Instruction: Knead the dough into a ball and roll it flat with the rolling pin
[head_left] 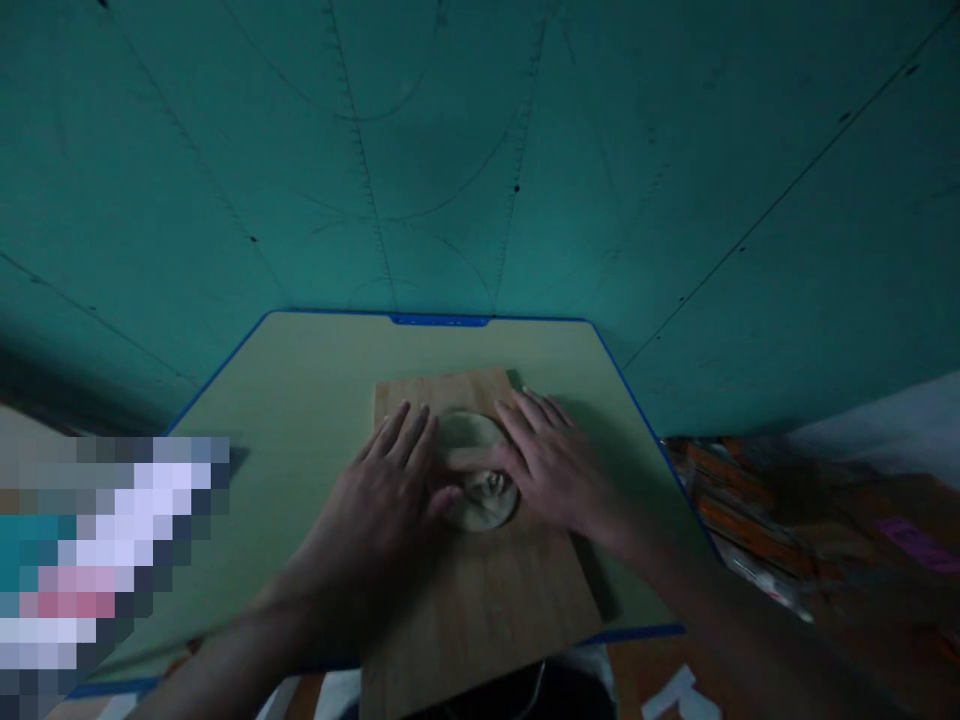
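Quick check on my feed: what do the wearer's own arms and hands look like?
Both the left hand and right hand are ungloved, with no ring or watch that I can make out in this dim light. The left forearm and right forearm are bare too; no sleeve shows on either.

**Bare arms [281, 620], dark cloth [574, 697] at lap**

Left hand [394, 480] and right hand [561, 468] both bare. Fingers [409, 440] slender, tips rounded. Wrists [611, 520] bare too, narrower than the arms behind them. Arms uncovered right down to the bottom edge of view, blurry, fine detail lost. Cloth near-black, small patch at bottom centre, garment type can't be told. Thin pale cord [538, 688], slightly curved, shows against it; can't tell if attached.
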